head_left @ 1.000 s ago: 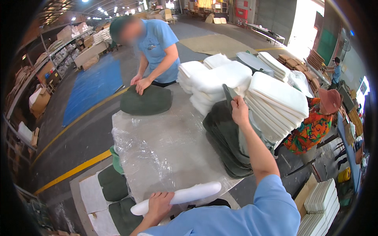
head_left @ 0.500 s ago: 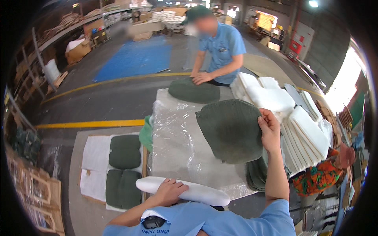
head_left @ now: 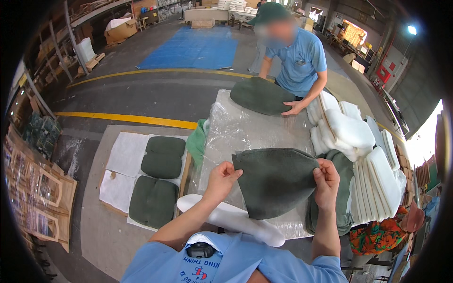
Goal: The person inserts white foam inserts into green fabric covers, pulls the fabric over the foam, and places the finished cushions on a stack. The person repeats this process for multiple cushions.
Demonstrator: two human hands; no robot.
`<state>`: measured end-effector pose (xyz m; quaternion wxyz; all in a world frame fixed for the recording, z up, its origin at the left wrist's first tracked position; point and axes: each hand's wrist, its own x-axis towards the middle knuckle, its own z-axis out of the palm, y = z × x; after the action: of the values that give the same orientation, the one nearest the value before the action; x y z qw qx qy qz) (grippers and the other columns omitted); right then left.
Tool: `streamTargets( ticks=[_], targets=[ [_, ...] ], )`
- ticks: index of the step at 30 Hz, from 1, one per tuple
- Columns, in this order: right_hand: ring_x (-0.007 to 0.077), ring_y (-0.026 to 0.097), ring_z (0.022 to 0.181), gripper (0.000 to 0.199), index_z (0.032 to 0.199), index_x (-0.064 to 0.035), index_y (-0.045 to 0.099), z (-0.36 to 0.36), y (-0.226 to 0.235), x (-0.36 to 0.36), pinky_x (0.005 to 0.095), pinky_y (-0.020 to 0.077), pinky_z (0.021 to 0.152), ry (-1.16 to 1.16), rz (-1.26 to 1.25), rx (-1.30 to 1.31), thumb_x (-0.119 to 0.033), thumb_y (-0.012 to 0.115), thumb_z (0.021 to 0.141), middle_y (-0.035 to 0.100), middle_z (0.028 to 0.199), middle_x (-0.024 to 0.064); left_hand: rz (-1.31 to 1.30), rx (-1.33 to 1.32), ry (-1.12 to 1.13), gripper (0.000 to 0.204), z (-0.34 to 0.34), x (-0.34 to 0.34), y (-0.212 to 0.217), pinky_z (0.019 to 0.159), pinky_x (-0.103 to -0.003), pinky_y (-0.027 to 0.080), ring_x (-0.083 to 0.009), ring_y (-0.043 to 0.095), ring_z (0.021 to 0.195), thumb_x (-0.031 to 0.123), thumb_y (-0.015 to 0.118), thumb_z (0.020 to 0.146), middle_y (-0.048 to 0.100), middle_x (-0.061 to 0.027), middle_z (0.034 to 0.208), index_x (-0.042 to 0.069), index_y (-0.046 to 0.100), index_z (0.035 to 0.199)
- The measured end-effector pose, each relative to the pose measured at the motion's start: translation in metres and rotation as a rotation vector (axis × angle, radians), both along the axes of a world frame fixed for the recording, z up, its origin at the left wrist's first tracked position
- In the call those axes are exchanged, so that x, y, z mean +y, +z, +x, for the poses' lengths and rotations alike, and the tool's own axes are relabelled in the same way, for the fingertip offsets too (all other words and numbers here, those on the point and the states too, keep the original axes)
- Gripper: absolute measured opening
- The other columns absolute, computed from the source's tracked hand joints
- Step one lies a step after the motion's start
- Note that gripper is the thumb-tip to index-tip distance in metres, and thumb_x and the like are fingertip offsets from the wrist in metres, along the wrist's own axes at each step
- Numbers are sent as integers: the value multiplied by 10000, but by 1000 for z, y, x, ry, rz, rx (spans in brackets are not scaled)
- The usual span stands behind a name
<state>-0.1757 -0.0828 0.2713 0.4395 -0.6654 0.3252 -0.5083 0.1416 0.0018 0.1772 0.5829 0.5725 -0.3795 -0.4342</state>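
Note:
A dark green fabric cushion cover point(head_left: 278, 181) hangs stretched between my hands above the table. My left hand point(head_left: 223, 181) pinches its upper left corner, and my right hand point(head_left: 326, 183) grips its right edge. Below it, at the table's near edge, lies a white foam pad point(head_left: 231, 219), touched by neither hand. A pile of dark green covers point(head_left: 336, 207) lies beside my right forearm. Across the table a co-worker in a blue shirt point(head_left: 302, 61) has both hands at a dark green cushion point(head_left: 262, 96); one of those hands is partly hidden.
Plastic film covers the table point(head_left: 222, 137). Stacked white foam pads point(head_left: 373, 184) line its right side. At left, a low platform holds two dark green cushions point(head_left: 153, 200) beside white sheets point(head_left: 120, 179). A green cloth point(head_left: 196, 143) hangs at the table's left edge. Another person in orange-patterned clothing point(head_left: 380, 231) is at lower right.
My left hand has left the foam pad and taken hold of the cover's left corner. My right hand has brought the cover lower and nearer. The co-worker's hand has shifted along the cushion.

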Motion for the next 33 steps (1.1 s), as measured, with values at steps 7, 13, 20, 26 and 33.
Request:
streamTargets(
  ticks=[7, 13, 20, 26, 33],
  targets=[
    [35, 570, 935, 195, 1259, -7, 632, -11, -30, 13, 190, 414, 859, -159, 121, -103, -27, 597, 1068, 661, 1043, -41, -59, -116, -64, 136, -4, 11, 10, 735, -239, 487, -63, 599, 818, 79, 788, 945, 689, 16, 895, 17, 673, 982],
    [45, 609, 973, 174, 1243, -12, 634, -16, -44, 21, 196, 434, 890, -83, 181, -171, -30, 576, 1080, 690, 1068, -24, -8, 468, -487, 371, -9, 12, 13, 1044, -293, 474, -121, 632, 1142, 121, 722, 1008, 716, -15, 1233, 11, 675, 1359],
    [50, 614, 956, 173, 1239, -11, 640, -11, -44, 13, 205, 447, 897, -161, 235, -213, -53, 588, 1080, 689, 1047, -21, -113, 608, -669, 471, -4, -3, -6, 1147, -393, 413, -197, 539, 1362, 121, 690, 1032, 607, -84, 1477, -21, 579, 1467],
    [53, 627, 959, 171, 1232, -14, 648, -21, -55, 5, 218, 459, 907, -153, 213, -204, -76, 603, 1079, 701, 1040, -16, -34, 966, -882, 570, -23, 3, -10, 1222, -439, 382, -269, 509, 1441, 186, 667, 1049, 554, -146, 1541, -28, 477, 1542],
    [66, 622, 995, 202, 1254, -9, 645, -25, -77, 3, 218, 449, 927, -148, 171, -153, -74, 628, 1064, 699, 1082, -11, -91, 1364, -879, 611, -40, -3, -10, 1190, -479, 441, -310, 583, 1383, 287, 675, 1045, 577, -181, 1513, -29, 471, 1526]
  ],
)
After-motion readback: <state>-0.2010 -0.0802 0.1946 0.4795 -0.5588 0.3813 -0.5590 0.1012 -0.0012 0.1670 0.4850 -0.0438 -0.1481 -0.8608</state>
